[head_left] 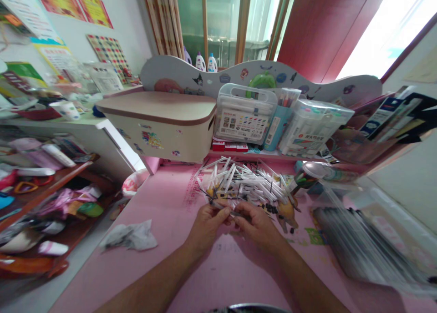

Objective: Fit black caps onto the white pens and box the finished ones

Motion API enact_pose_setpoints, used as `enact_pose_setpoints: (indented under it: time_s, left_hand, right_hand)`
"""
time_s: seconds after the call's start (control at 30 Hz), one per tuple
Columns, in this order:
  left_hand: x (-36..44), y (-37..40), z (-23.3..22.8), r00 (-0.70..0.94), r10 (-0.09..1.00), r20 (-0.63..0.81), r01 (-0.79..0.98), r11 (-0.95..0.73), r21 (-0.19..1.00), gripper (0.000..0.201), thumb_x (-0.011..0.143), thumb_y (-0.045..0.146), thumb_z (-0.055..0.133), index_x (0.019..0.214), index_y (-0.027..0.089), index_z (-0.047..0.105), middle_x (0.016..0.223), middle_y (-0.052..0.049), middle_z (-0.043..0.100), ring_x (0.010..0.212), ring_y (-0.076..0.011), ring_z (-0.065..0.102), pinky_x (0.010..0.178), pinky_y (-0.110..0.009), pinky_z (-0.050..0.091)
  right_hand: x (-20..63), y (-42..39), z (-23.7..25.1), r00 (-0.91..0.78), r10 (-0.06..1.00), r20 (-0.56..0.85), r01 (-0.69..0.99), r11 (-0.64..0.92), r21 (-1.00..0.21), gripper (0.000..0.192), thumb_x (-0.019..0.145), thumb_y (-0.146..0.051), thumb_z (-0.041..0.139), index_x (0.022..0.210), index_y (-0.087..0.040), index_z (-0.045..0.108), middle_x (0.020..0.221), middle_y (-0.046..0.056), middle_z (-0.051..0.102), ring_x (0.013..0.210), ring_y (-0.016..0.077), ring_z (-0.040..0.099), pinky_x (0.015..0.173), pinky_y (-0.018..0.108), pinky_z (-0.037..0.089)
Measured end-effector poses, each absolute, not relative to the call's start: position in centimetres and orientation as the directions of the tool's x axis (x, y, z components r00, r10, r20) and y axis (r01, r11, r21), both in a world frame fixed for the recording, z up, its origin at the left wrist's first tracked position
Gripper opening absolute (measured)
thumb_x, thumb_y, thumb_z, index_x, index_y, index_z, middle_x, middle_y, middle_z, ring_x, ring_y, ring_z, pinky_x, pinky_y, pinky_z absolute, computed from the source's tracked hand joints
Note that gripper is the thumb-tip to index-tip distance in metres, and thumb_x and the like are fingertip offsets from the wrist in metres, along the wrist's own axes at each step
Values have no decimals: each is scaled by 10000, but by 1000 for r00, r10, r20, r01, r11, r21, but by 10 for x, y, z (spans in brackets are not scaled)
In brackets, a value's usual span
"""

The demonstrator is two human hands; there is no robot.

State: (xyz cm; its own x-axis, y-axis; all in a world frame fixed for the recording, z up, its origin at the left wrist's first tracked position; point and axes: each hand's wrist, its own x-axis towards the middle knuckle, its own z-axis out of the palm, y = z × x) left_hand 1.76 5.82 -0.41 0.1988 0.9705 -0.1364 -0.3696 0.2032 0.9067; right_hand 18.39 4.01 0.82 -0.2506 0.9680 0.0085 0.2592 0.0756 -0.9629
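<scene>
In the middle of the pink desk (pixel 164 263), my left hand (pixel 210 222) and my right hand (pixel 254 222) meet with fingertips almost touching. Both are closed in a pinch around a slim pen-like stick (pixel 218 205), greyish and partly covered by the fingers. Its exact make is blurred. Just beyond my hands lies a loose heap of white pen tubes (pixel 235 179), with thin dark sticks mixed in. Small black caps (pixel 271 208) are scattered to the right of the heap, close to my right hand.
A clear plastic box (pixel 358 244) of dark pens stands at right. Crumpled white plastic (pixel 131 235) lies at left. Behind are a beige lidded bin (pixel 164 131) and clear marker cases (pixel 246 117). The metal rim (pixel 256 308) of something shows at the bottom edge.
</scene>
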Motion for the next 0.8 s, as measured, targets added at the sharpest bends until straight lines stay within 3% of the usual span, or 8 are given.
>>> enact_pose_setpoints:
  time_s: [0.1, 0.17, 0.37, 0.53, 0.67, 0.8]
  left_hand:
    - [17, 57, -5, 165, 980, -115, -321, 164, 933, 234, 687, 318, 816, 798, 142, 709, 613, 16, 626, 560, -98, 549, 568, -202, 435]
    - [17, 58, -6, 141, 983, -117, -331, 159, 930, 250, 693, 334, 809, 819, 147, 702, 600, 26, 604, 535, -93, 527, 549, -200, 422]
    - [16, 58, -10, 123, 979, -163, -374, 197, 906, 314, 802, 461, 697, 771, 152, 650, 679, 2, 626, 512, -82, 512, 483, -190, 401]
    - [16, 58, -10, 122, 979, -165, -346, 198, 917, 266, 797, 406, 707, 859, 149, 685, 702, 7, 630, 524, -71, 528, 507, -180, 416]
    - [18, 56, -12, 160, 973, -166, -334, 211, 919, 238, 778, 382, 721, 859, 161, 682, 700, 8, 631, 504, -72, 506, 459, -177, 378]
    - [19, 56, -14, 167, 973, -162, -318, 209, 925, 225, 773, 371, 724, 845, 161, 688, 691, 6, 633, 506, -72, 506, 464, -176, 377]
  right_hand:
    - [188, 39, 22, -261, 958, 120, 499, 240, -833, 121, 836, -168, 546, 756, -199, 633, 703, -7, 617, 676, 146, 542, 639, 260, 370]
    - [193, 38, 33, -255, 955, 151, 565, 274, -779, 149, 835, -140, 530, 793, -209, 655, 719, -2, 639, 677, 154, 553, 639, 267, 360]
    - [211, 20, 73, -168, 970, 178, 639, 245, -730, 150, 828, -155, 539, 842, -233, 666, 747, 11, 676, 719, 192, 601, 663, 291, 396]
    - [259, -16, 118, 4, 926, 378, 779, 234, -581, 204, 906, -339, 507, 988, -268, 680, 921, 53, 722, 802, 226, 661, 714, 330, 481]
    - [332, -45, 140, 175, 856, 486, 948, -13, -318, 371, 850, -477, 521, 1131, -275, 657, 984, 98, 739, 821, 267, 700, 740, 391, 515]
    - [402, -56, 130, 283, 891, 356, 959, -263, -103, 272, 786, -465, 519, 918, -287, 676, 898, 135, 730, 697, 272, 681, 660, 416, 483]
